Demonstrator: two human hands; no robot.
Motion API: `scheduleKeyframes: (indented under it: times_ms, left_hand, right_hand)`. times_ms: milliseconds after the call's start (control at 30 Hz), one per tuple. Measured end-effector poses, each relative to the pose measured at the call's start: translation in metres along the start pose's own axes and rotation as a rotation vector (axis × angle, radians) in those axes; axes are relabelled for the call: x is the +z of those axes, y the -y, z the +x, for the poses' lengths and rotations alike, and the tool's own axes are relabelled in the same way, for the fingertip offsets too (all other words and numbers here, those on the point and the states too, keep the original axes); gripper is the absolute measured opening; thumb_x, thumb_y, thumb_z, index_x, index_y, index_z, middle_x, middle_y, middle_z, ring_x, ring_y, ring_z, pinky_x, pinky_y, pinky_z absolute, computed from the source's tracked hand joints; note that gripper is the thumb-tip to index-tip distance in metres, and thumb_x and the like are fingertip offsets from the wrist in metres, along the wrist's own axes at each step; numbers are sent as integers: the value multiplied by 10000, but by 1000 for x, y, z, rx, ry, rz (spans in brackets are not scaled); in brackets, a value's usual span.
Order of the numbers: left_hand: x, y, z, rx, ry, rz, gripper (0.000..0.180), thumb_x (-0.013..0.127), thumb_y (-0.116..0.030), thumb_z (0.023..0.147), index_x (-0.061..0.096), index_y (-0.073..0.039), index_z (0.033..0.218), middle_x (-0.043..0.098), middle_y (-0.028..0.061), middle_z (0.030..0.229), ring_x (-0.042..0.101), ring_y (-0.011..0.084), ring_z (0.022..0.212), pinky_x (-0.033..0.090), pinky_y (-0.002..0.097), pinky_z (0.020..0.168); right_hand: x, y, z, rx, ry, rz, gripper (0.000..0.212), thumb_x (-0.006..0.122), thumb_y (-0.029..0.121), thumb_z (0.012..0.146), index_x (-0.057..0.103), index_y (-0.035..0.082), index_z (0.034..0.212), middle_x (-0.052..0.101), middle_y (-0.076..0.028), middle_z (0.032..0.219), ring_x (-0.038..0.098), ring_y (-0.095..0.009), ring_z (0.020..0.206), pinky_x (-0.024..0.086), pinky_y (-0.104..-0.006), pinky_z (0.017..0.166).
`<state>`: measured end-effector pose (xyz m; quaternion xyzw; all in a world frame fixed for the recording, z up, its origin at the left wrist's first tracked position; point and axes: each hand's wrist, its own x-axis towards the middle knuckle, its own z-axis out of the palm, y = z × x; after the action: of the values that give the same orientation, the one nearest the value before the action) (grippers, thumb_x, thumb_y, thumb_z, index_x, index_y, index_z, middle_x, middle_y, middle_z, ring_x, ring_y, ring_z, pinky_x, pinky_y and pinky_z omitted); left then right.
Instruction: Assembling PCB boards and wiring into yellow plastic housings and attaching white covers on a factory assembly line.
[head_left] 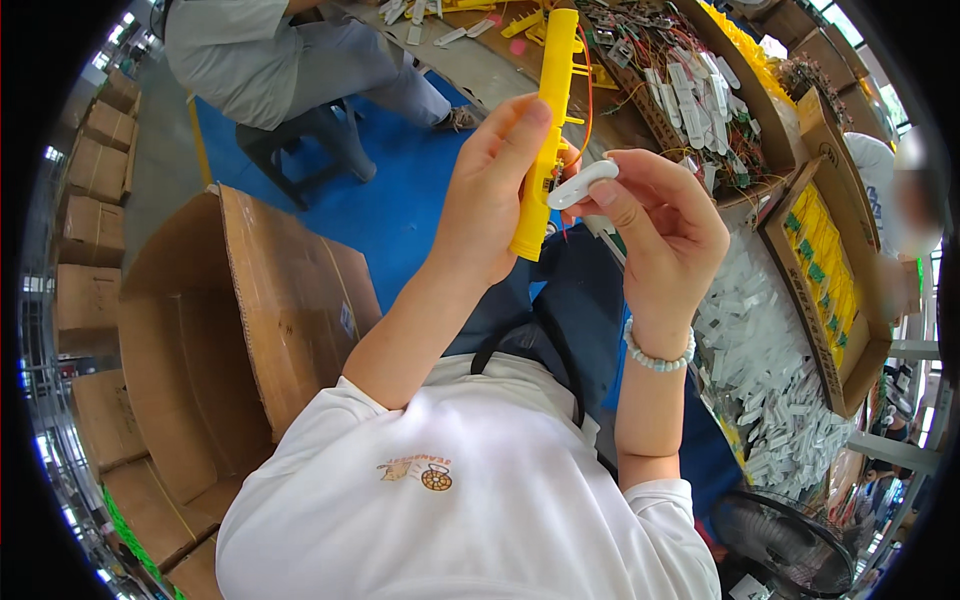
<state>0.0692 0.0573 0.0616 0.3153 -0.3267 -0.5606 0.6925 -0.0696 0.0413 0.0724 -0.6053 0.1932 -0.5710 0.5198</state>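
My left hand (495, 175) is wrapped round a long yellow plastic housing (556, 75), held upright and slightly tilted in front of me. Red wires (588, 100) loop out from the housing's right side, and a small electronic part shows near its middle. Between the thumb and fingers of my right hand (665, 205) is a small white oval plastic piece (583, 185). Its left end lies close against the yellow housing; whether they touch I cannot tell.
An open cardboard box (290, 300) stands at my left. White plastic parts (760, 350) are heaped at my right, beside a carton of yellow pieces (822, 265). Wired boards and white strips (695, 100) fill a box ahead. A person (290, 60) sits on a stool (310, 150); a fan (780, 535) is lower right.
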Motion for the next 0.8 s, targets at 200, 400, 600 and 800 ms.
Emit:
scheduleKeyframes:
  times_ms: [200,400,600,800]
  left_hand:
    - [3,20,14,-49,17,29,453,603,-350,936,490,-45,1250,627,62,835,596,84,663,481,226,548]
    - [1,39,32,-77,7,132,512,625,-332,926,482,-11,1298,641,62,879,601,74,707,480,212,592]
    - [-4,57,42,-56,-16,163,466,513,-312,990,476,11,1324,640,68,975,603,81,827,488,210,708]
    - [-2,64,42,-81,-86,136,403,399,-272,1033,481,3,1315,628,60,997,601,85,823,500,225,699]
  right_hand:
    - [-17,-5,7,59,-83,-132,173,633,-90,830,632,-105,1002,659,-121,907,669,-163,734,557,-243,663]
    - [-37,-22,18,97,-37,-317,176,651,-82,803,644,-87,979,646,-103,847,672,-150,702,551,-223,626]
    - [-41,-34,26,279,-121,-214,175,661,-55,809,635,-84,980,664,-97,817,664,-135,694,552,-228,621]
    - [-50,-46,29,396,-141,-36,119,668,-37,824,631,-83,926,665,-91,775,644,-110,670,543,-225,620]
